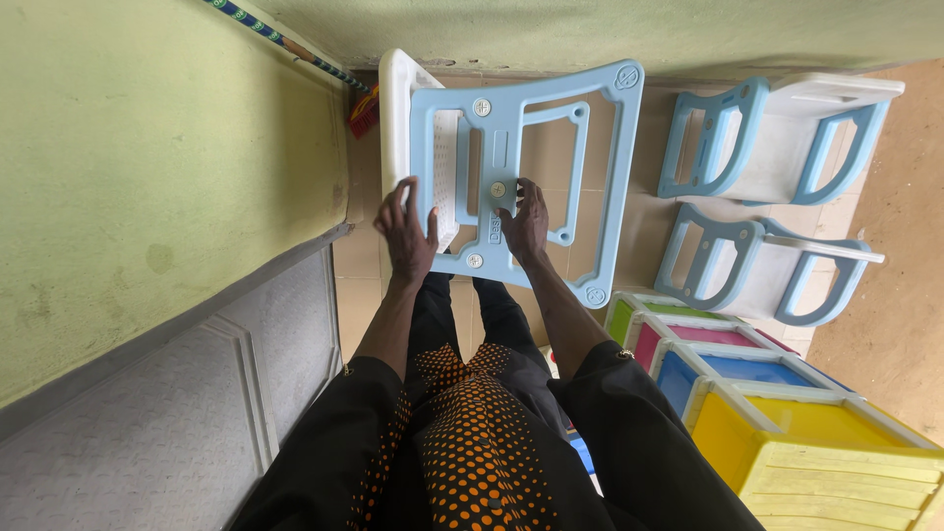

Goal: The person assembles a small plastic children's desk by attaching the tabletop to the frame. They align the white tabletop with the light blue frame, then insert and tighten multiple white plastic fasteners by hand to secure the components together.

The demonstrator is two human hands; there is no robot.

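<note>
Item 1: light-blue plastic side frame [600,147], w/ rectangular cut-outs and round screw caps at corners, lay flat against a white perforated seat panel [401,128] of a small chair turned on its side on the tiled floor [644,231], near the green wall [147,167].

L hand [408,228]: fingers spread wide, palm down, rested across the white panel's edge and the frame's left bar. Not clasped round anything; pressing flat.

R hand [524,218]: fingers bunched narrow on a small round white cap or screw head [499,189] at the frame's centre strut. Whether it pinched the cap or only touched it: cannot tell.

Wearer: black sleeves, black garment w/ orange dot pattern, seen from above.

Other stock, right of the frame:
- 2 assembled small chairs, white seats w/ light-blue side frames, one [787,138] further back, one [762,265] nearer, both lying tipped on the floor.
- Row of coloured plastic bins or seats w/ white rims, close together: green [629,313], pink [713,336], blue [752,372], yellow [826,438], the yellow nearest the camera.

Back left: a striped stick [285,41] leaned along the wall, w/ a red-and-yellow brush head [364,113] at its lower end, just beside the white panel.

Lower left: grey textured panel [167,423] below the green wall.
</note>
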